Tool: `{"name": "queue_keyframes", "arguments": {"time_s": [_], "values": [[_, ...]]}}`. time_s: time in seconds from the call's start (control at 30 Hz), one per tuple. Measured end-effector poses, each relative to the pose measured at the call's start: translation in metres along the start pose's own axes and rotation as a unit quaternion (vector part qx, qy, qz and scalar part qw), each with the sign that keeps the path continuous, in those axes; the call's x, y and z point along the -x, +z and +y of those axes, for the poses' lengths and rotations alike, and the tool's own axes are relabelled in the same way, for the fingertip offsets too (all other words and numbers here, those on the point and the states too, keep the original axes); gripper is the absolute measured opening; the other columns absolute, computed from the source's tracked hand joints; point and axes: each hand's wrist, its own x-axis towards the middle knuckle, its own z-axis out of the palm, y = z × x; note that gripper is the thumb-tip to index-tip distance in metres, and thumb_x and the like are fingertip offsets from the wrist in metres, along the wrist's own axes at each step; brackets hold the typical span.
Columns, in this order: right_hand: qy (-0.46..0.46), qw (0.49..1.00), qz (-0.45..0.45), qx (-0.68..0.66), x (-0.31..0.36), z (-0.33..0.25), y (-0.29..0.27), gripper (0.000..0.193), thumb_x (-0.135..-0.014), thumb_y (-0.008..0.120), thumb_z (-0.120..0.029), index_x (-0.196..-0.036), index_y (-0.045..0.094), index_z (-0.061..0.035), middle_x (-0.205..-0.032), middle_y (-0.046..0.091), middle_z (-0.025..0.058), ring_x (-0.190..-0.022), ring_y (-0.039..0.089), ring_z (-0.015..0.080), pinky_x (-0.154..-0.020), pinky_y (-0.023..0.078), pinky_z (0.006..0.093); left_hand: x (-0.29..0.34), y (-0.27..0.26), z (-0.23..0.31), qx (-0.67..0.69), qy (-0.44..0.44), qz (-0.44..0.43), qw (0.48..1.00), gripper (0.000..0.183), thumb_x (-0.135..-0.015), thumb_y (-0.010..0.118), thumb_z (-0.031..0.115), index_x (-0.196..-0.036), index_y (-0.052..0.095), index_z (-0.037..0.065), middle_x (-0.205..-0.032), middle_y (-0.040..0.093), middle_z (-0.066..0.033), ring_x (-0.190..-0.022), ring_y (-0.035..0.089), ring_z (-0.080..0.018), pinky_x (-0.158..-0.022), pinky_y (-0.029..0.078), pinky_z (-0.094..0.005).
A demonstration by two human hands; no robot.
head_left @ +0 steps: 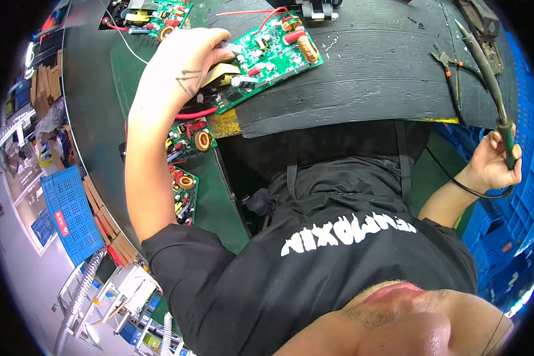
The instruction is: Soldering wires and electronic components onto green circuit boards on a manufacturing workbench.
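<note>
A green circuit board [273,56] with copper coils, red parts and a yellow-wrapped part lies on the black work board [362,77]. My left hand [187,56] is closed on its left end, thumb and fingertips pinching at a part there; the hand hides some of that end. A thick red wire [197,114] runs from the board's near left corner, and a thin red one rises from its far side. Off to the right, my right hand [495,163] grips the green handle of a soldering iron [493,83]. The iron's tip points up and away from the circuit board.
More circuit boards lie at the far left [165,13] and beside my left forearm [191,141]. Orange-handled cutters [445,59] rest at the right, near a dark metal stand [480,18]. Blue crates [525,113] stand right; another blue crate [71,213] is left. The iron's cord loops by my right wrist.
</note>
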Motion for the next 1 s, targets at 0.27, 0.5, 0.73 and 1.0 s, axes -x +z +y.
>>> {"name": "queue_keyframes", "arguments": {"time_s": [0.27,0.5,0.73,1.0], "values": [[0.001,1.000,-0.007,0.000,0.000,0.004,0.009,0.032,-0.088,0.061,-0.040,-0.087,0.076,-0.0109,-0.133,0.063,0.0330,-0.102,0.066,0.0356,-0.074,0.047,0.0323,-0.012,-0.004,0.021,-0.062,0.034,0.068,0.995,0.039,-0.087,0.074,0.039,-0.104,0.071,0.004,-0.092,0.071,-0.0152,-0.090,0.069,-0.0336,-0.082,0.054,-0.0414],[0.007,1.000,-0.004,-0.001,0.004,0.003,0.005,0.034,-0.088,0.061,-0.041,-0.089,0.076,-0.0106,-0.133,0.063,0.0321,-0.097,0.065,0.0351,-0.074,0.047,0.0325,-0.032,-0.009,0.092,-0.105,0.165,0.156,0.968,0.032,-0.080,0.078,0.020,-0.107,0.071,0.006,-0.102,0.071,-0.0084,-0.096,0.067,-0.0277,-0.086,0.053,-0.0373],[0.013,0.999,-0.020,-0.028,0.010,-0.003,-0.002,0.035,-0.089,0.060,-0.041,-0.088,0.076,-0.0104,-0.133,0.063,0.0317,-0.095,0.065,0.0356,-0.074,0.047,0.0322,-0.055,-0.012,0.084,-0.058,0.223,0.110,0.967,0.025,-0.079,0.065,0.006,-0.104,0.067,0.004,-0.098,0.069,-0.0096,-0.097,0.064,-0.0287,-0.086,0.050,-0.0405],[-0.007,1.000,0.018,-0.013,0.016,-0.004,-0.007,0.033,-0.088,0.062,-0.041,-0.085,0.074,-0.0106,-0.134,0.063,0.0307,-0.096,0.065,0.0364,-0.072,0.046,0.0332,-0.079,-0.017,0.026,0.110,0.143,0.171,0.968,0.034,-0.080,0.069,-0.006,-0.111,0.074,0.006,-0.100,0.073,-0.0142,-0.090,0.069,-0.0332,-0.084,0.055,-0.0377]]}}
